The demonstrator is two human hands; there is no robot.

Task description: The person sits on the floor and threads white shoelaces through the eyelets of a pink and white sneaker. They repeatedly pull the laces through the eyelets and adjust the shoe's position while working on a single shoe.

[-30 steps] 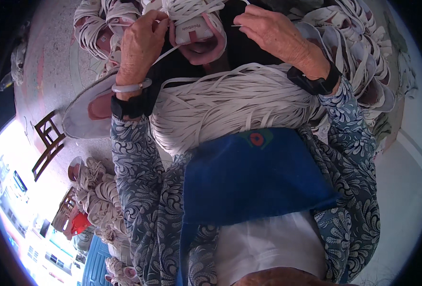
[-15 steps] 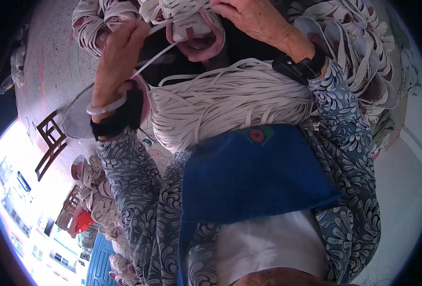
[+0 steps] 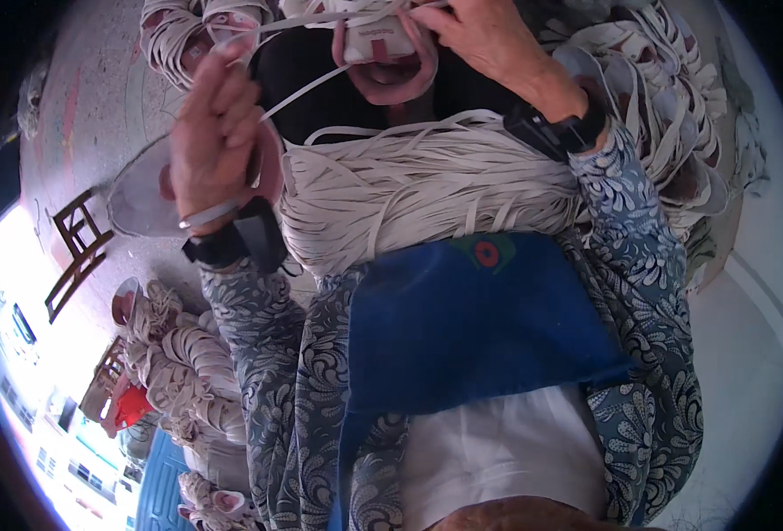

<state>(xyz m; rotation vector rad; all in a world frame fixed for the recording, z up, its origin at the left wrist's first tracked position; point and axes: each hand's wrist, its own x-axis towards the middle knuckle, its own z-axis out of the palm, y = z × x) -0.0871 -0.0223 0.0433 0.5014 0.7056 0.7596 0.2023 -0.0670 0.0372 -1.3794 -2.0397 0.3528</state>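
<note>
A pale shoe (image 3: 378,42) with a pink collar lies at the top centre, its heel end toward me and its front cut off by the picture's edge. White shoelace (image 3: 307,91) runs from it to my left hand (image 3: 217,133), whose curled fingers grip the lace, slightly blurred. A second stretch of lace crosses above the shoe opening between both hands. My right hand (image 3: 489,40) pinches lace at the shoe's right side. Across my lap, below the shoe, lies a thick bundle of white laces (image 3: 435,190).
Piles of laced pale shoes stand at the upper left (image 3: 174,44), at the right (image 3: 666,106) and at the lower left (image 3: 196,354). A small wooden stool (image 3: 80,252) is on the floor at the left. A blue apron (image 3: 480,327) covers my front.
The shoe has shifted slightly up and to the right, with my right hand moving right too. My left hand has come down a little, its fingers more curled.
</note>
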